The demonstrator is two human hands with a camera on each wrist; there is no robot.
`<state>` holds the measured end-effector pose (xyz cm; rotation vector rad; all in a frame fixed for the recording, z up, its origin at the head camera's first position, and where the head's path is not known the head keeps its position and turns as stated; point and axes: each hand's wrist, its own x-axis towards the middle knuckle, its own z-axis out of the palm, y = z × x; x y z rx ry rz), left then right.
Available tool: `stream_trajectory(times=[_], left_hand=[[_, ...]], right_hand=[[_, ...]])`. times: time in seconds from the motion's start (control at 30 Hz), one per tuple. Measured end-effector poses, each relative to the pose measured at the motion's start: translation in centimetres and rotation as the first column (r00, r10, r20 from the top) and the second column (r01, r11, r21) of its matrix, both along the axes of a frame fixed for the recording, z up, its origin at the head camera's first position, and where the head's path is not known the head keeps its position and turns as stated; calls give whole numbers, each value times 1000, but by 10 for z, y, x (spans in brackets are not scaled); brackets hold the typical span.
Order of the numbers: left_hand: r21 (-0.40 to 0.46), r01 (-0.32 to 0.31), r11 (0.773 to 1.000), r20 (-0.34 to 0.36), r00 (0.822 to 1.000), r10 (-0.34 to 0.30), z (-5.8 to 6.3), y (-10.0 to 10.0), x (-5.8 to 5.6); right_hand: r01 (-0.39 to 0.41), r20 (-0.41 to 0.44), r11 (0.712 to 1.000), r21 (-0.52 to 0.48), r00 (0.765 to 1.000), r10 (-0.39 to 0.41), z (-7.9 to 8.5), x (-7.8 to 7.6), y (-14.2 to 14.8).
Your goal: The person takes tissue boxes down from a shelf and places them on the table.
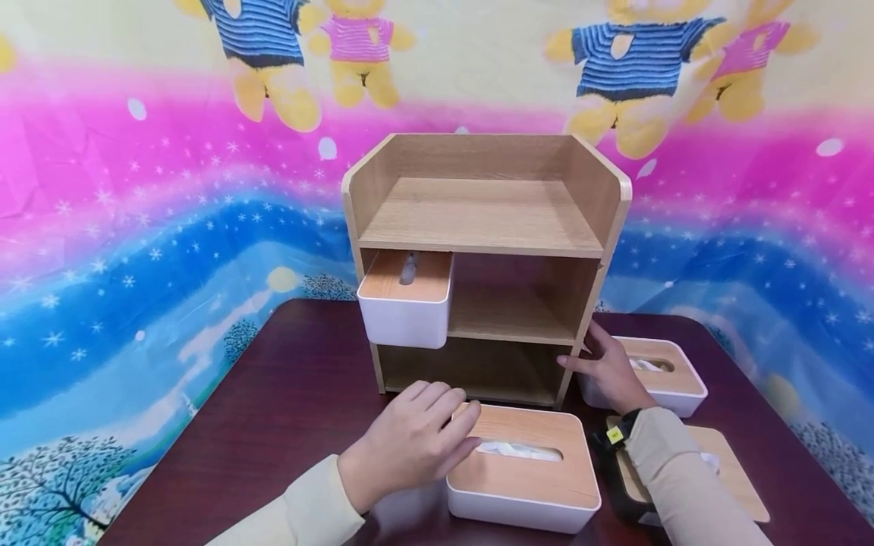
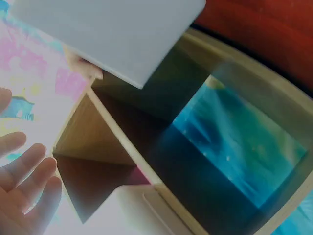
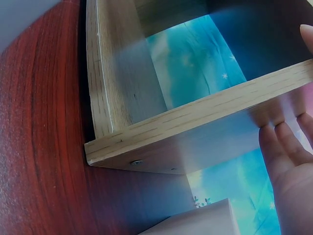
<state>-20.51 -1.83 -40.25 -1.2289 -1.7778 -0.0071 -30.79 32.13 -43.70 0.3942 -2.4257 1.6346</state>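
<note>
A wooden desk shelf with an open top and two compartments stands on the table. My right hand holds its right side panel, with fingers on the outer face and the thumb at the front edge. My left hand hovers, fingers loosely bent, at the left edge of a white tissue box with a wood-look lid, in front of the shelf. Another such tissue box sits in the middle compartment's left side, jutting out past the front edge.
Right of the shelf stands a third white tissue box. Nearer, a dark-sided tissue box with a wooden lid lies partly under the right forearm. The dark red-brown table ends at a patterned cloth backdrop behind and at the sides.
</note>
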Motion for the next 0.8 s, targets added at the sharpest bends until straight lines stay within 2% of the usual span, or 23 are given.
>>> stream_trajectory(times=[0.37, 0.8], left_hand=[[23, -18, 1000, -55, 998, 19, 18, -1, -14], [23, -55, 998, -41, 998, 55, 33, -4, -25]], right_hand=[[7, 12, 1000, -3, 1000, -7, -2, 0, 1], [-6, 16, 1000, -17, 1000, 7, -1, 1, -1]])
